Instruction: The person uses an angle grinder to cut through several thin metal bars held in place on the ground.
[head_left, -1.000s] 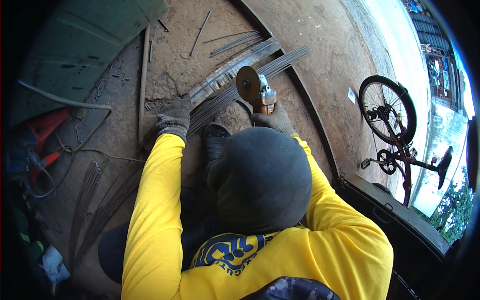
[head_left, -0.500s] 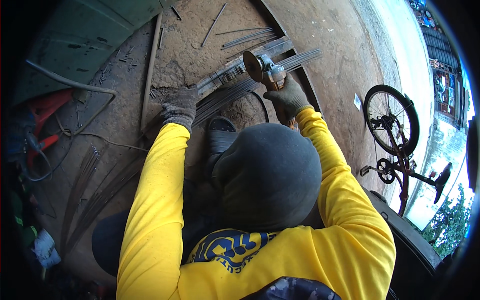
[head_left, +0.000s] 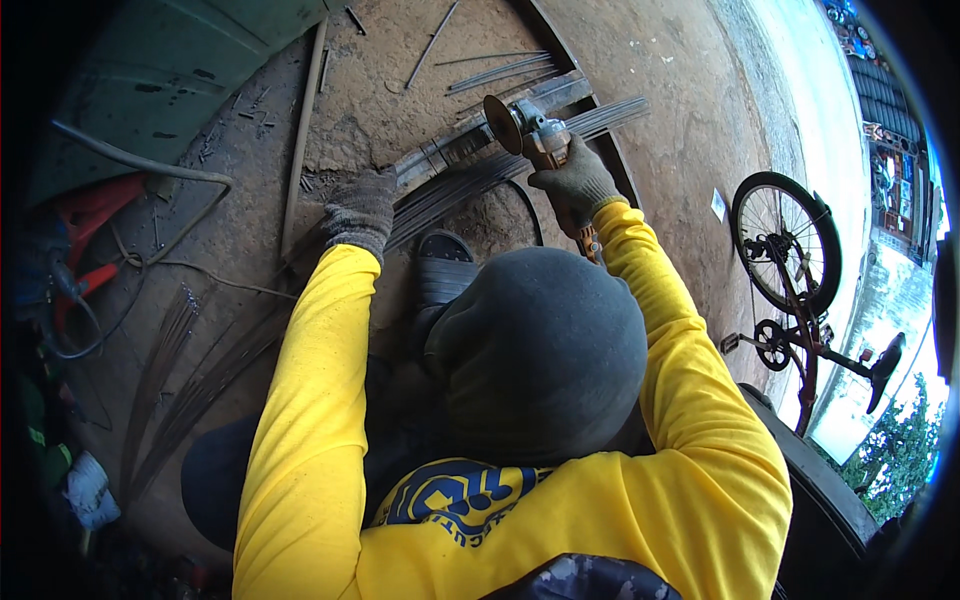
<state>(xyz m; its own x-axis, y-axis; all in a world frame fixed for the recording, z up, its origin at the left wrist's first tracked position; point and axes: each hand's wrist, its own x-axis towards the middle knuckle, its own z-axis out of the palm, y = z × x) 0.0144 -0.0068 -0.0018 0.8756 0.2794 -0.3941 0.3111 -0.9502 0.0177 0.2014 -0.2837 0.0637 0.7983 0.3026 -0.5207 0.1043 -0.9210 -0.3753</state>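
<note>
My right hand (head_left: 578, 186), in a grey knit glove, is closed round the body of an angle grinder (head_left: 543, 136). Its round disc (head_left: 503, 125) faces left, over the bundle and a metal bar; whether it touches either I cannot tell. A bundle of long thin metal rods (head_left: 465, 188) runs slantwise from lower left to upper right, passing under the grinder. My left hand (head_left: 361, 207), gloved in darker grey, is closed on the rods at their left part, its fingertips partly hidden. Beside the bundle lies the flat metal bar (head_left: 440, 155) on the ground.
More loose rods (head_left: 500, 75) lie beyond the bar, and others (head_left: 190, 400) at lower left. A long pipe (head_left: 303, 140) and a cable (head_left: 215, 185) lie left, near red-handled equipment (head_left: 95, 215). A sandal (head_left: 445, 265) shows below the bundle; a bicycle (head_left: 790, 260) stands right.
Both hands keep nearly the same place, with the grinder disc shifted very slightly up and left. A cluster of short pieces seen along the metal bar earlier no longer shows there.
</note>
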